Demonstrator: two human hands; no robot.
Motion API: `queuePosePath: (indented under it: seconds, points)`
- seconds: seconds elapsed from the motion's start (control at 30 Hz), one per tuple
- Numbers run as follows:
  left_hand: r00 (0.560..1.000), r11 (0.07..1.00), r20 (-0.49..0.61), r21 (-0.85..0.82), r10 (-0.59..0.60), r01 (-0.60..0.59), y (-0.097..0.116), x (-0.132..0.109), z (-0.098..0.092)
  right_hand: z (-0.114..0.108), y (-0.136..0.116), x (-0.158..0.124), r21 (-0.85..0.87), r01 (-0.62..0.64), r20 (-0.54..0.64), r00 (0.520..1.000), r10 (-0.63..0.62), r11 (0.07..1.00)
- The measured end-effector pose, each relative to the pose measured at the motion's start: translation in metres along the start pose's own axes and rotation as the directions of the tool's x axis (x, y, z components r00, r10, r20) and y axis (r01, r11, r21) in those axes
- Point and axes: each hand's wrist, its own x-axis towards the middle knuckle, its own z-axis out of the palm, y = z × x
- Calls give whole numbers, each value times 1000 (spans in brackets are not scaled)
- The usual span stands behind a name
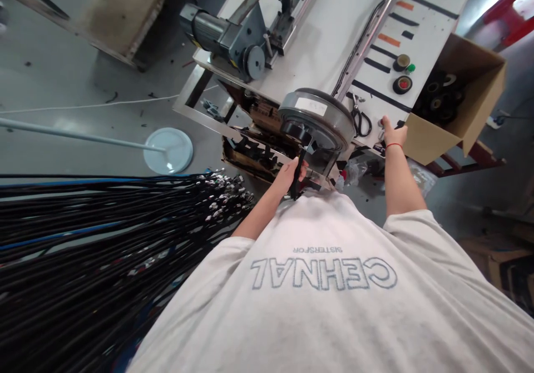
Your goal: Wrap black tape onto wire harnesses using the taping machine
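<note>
Black strip [297, 179], location: in the left hand [286, 177], just below the round machine head [336, 118] at the near end of the worktop [319, 56]. Left fingers are closed around the strip, which runs roughly upright through the grip; its exact type cannot be made out. Right hand [394, 135], a red cord at its wrist, is at the worktop's near right edge, beside the scissors [364, 126]; fingers curled, thumb pointing away from the body; cannot tell whether they pinch anything. Right of that hand: open cardboard box [481, 114] with dark rolls [436, 103] inside. Upper right of the worktop: two tape rolls standing near a small green object [411, 68], plus dark and orange pieces laid out in a row. Far left: grey motor unit [212, 33]. Lower left: large spread of black cables [104, 212], connectors at their ends.
</note>
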Motion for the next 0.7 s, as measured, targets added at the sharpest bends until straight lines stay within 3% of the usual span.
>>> queuePosePath:
  seconds: [0.1, 0.23, 0.33, 0.4, 0.5, 0.6, 0.7]
  points:
    - [998, 996, 50, -80, -37, 41, -11, -6, 1, 2, 1, -8, -10, -71, -20, 997, 71, 997]
    - [999, 1000, 26, -1, -20, 20, -16, -13, -10, 2, -1, -12, -53, -88, -31, 996, 86, 995]
    - [989, 970, 148, 241, -19, -17, -9, -26, -26, 3, 0, -9, -74, -70, -5, 998, 70, 995]
    - [979, 880, 199, 471, -35, -65, -6, -38, -36, 3, 0, -8, -81, -70, 7, 997, 71, 994]
    - [994, 752, 81, 649, 78, -112, -5, -52, -41, 3, -1, -8, -91, -80, 11, 997, 81, 993]
    - [981, 745, -11, 653, 194, -140, -7, -51, -32, 2, -3, -9, -92, -80, 13, 997, 82, 993]
    - [971, 734, -50, 663, 235, -144, -7, -39, -19, 2, -3, -9, -88, -83, 7, 996, 84, 993]
